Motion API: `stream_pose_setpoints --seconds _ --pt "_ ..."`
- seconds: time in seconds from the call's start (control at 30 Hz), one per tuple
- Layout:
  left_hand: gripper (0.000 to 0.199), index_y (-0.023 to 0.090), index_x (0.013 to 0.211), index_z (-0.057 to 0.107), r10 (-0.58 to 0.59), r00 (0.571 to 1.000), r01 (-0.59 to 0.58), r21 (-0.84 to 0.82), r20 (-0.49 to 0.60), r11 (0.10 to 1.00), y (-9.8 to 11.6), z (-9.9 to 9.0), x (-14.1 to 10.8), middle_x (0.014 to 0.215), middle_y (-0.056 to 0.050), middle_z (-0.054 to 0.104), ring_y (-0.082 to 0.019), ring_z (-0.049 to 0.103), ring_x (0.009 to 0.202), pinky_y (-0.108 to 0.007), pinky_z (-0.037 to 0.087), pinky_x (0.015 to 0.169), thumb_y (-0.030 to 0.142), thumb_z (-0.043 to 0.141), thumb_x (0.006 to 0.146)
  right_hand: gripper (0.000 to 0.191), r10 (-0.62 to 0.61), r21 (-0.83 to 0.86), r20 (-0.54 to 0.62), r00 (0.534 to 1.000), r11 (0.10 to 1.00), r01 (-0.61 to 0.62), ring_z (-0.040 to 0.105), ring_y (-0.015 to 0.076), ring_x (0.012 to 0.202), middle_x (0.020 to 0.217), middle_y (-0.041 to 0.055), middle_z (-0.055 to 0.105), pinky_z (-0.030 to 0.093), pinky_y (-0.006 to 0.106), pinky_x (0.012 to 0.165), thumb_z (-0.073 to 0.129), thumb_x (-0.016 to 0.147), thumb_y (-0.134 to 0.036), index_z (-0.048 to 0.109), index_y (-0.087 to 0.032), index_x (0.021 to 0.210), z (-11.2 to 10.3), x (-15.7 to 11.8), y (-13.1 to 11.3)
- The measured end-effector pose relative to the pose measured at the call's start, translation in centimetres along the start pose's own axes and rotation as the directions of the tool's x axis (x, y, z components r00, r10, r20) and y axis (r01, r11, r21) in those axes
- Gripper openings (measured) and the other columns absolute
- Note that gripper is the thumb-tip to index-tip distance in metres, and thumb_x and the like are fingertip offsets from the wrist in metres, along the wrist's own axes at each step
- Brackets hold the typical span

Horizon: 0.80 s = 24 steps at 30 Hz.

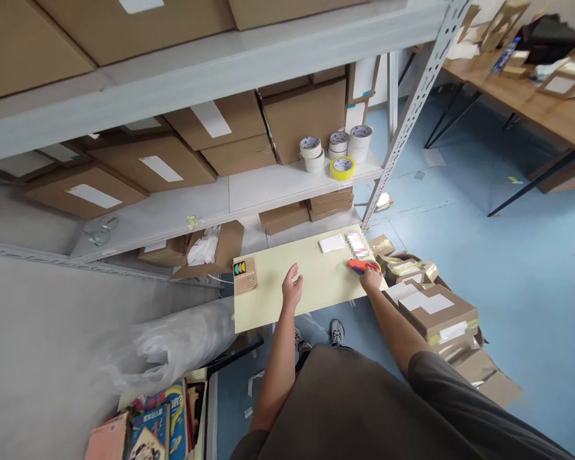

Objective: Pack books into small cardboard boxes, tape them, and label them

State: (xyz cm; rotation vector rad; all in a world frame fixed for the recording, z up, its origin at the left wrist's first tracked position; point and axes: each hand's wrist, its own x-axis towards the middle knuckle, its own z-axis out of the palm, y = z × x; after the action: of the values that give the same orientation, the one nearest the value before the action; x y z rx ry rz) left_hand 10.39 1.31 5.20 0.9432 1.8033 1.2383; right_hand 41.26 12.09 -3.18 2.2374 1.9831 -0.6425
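Observation:
A pale yellow table [268,306] stands in front of me. Over its middle, my left hand [292,289] is raised with its fingers apart and nothing in it. My right hand [370,280] is at the table's right end, its fingers wrapped round a red and blue tape dispenser [359,265]. Just behind the dispenser are a white card or pad [332,243] and a blurred-out label [357,245]. A small brown cardboard packet [245,276] with a black, yellow and green mark lies at the table's left end.
Grey metal shelves [268,191] hold cardboard boxes and tape rolls [342,167]. Taped boxes [431,310] are piled on the floor at the right. Clear plastic wrap [172,345] and a box of books [158,421] are at the lower left. A wooden table [522,96] stands at the upper right.

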Motion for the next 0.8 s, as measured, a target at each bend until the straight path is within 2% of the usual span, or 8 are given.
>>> stream_pose_setpoints --seconds 0.07,0.13,0.27,0.33,0.43,0.6,0.73,0.8 --pt "0.053 0.023 0.145 0.064 0.002 0.999 -0.003 -0.013 -0.033 1.0 0.1 -0.9 0.1 0.149 -0.017 0.064 -0.031 0.062 0.138 -0.048 0.052 0.114 0.038 0.071 0.095 0.05 -0.074 0.056 -0.075 0.994 0.995 0.078 0.057 0.0367 0.13 0.134 0.0229 0.07 0.041 0.045 0.108 0.052 0.094 -0.021 0.065 -0.008 0.14 -0.7 -0.5 -1.7" --pt "0.054 0.023 0.143 0.065 -0.004 0.997 0.001 -0.032 -0.081 0.999 0.1 -2.3 0.1 0.15 -0.017 0.064 -0.032 0.062 0.139 -0.05 0.052 0.115 0.04 0.074 0.093 0.053 -0.198 0.118 -0.167 0.966 0.968 0.219 0.056 0.0363 0.131 0.139 0.0218 0.068 0.043 0.045 0.109 0.051 0.096 -0.026 0.061 -0.01 0.145 -1.3 -0.8 -4.1" --pt "0.052 0.022 0.139 0.068 -0.026 0.972 0.007 -0.081 -0.234 0.997 -0.1 -6.2 -0.6 0.147 -0.018 0.065 -0.034 0.062 0.138 -0.052 0.054 0.112 0.041 0.077 0.091 0.057 -0.431 0.216 -0.331 0.84 0.831 0.512 0.05 0.0348 0.139 0.149 0.0208 0.061 0.043 0.049 0.116 0.047 0.099 -0.033 0.055 -0.012 0.152 -2.2 -1.6 -11.1" --pt "0.051 0.022 0.138 0.069 -0.03 0.947 -0.001 -0.096 -0.32 0.995 -0.4 -8.7 -1.6 0.147 -0.017 0.065 -0.034 0.061 0.138 -0.051 0.055 0.11 0.039 0.077 0.091 0.058 -0.532 0.235 -0.35 0.771 0.746 0.623 0.046 0.0343 0.145 0.155 0.0205 0.056 0.04 0.051 0.12 0.046 0.101 -0.036 0.052 -0.013 0.154 -2.3 -2.5 -15.3" --pt "0.05 0.022 0.137 0.07 -0.053 0.9 0.004 -0.113 -0.434 0.994 -1.1 -13.4 -4.0 0.147 -0.016 0.066 -0.033 0.062 0.136 -0.05 0.057 0.108 0.036 0.077 0.09 0.06 -0.679 0.245 -0.313 0.664 0.618 0.747 0.039 0.0338 0.153 0.164 0.0191 0.048 0.037 0.054 0.124 0.045 0.102 -0.039 0.05 -0.015 0.156 -1.9 -4.9 -21.6" --pt "0.048 0.021 0.136 0.071 -0.121 0.765 0.025 -0.158 -0.633 0.987 -3.8 -22.6 -9.3 0.142 -0.015 0.068 -0.031 0.064 0.132 -0.049 0.057 0.108 0.029 0.078 0.089 0.061 -0.844 0.274 -0.233 0.482 0.419 0.866 0.036 0.0336 0.156 0.169 0.017 0.042 0.037 0.055 0.126 0.048 0.1 -0.039 0.05 -0.017 0.157 0.5 -10.8 -31.6" --pt "0.047 0.023 0.137 0.07 -0.148 0.618 0.02 -0.173 -0.772 0.985 -7.3 -30.3 -13.8 0.147 -0.014 0.065 -0.03 0.065 0.129 -0.045 0.058 0.104 0.027 0.076 0.09 0.061 -0.926 0.332 -0.215 0.309 0.228 0.915 0.042 0.0329 0.154 0.165 0.018 0.047 0.039 0.053 0.126 0.051 0.099 -0.04 0.054 -0.015 0.155 4.2 -16.8 -38.9" --pt "0.048 0.024 0.138 0.069 -0.172 0.566 0.034 -0.185 -0.807 0.982 -9.4 -34.2 -16.1 0.15 -0.014 0.063 -0.03 0.066 0.128 -0.043 0.059 0.101 0.029 0.076 0.091 0.059 -0.949 0.36 -0.207 0.236 0.15 0.921 0.045 0.0328 0.152 0.162 0.018 0.051 0.039 0.053 0.125 0.052 0.098 -0.039 0.057 -0.016 0.153 6.4 -20.2 -42.3"
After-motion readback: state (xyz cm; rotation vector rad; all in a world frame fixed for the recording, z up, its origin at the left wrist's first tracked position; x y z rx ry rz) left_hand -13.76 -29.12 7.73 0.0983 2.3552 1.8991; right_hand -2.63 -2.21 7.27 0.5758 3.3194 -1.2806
